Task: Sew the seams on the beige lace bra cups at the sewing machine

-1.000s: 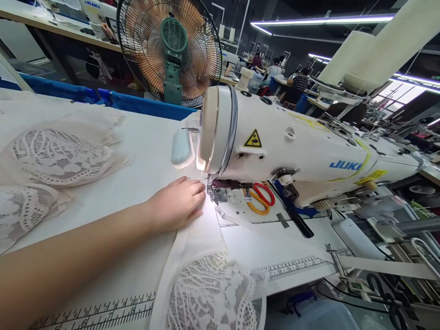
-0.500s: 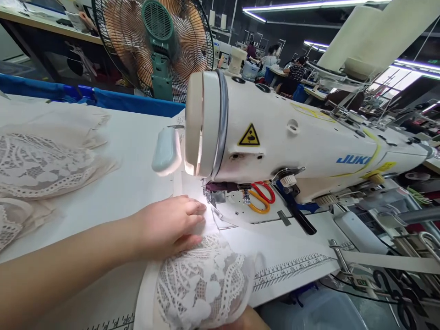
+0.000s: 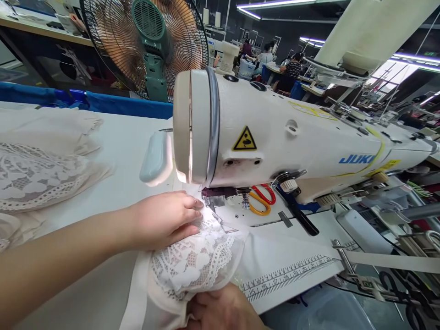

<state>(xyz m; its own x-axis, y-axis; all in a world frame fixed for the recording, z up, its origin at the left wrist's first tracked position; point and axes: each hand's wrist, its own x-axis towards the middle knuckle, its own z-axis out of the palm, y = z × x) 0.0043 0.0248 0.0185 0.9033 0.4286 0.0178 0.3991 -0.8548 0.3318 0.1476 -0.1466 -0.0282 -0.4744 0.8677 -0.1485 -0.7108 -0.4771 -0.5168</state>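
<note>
A white lace bra cup point(image 3: 187, 263) with a pale fabric band lies under the front of the sewing machine point(image 3: 261, 133), its far end close to the presser foot point(image 3: 215, 200). My left hand point(image 3: 168, 217) lies palm down on it with fingers stretched toward the needle area. At the cup's near edge, my right hand point(image 3: 223, 309) curls its fingers round the fabric from below. Its fingertips are partly hidden by the cloth. The needle itself is hard to make out.
More lace pieces point(image 3: 41, 174) lie on the table at left. Scissors with red and yellow handles point(image 3: 259, 204) rest beneath the machine arm. A ruler strip point(image 3: 288, 277) runs along the front edge. Behind stand a fan point(image 3: 153, 41) and, farther off, several people at machines.
The lace cup has moved forward, closer to the presser foot. My right hand has risen into fuller view with the near edge, while my left hand stays on the fabric. The view has shifted slightly.
</note>
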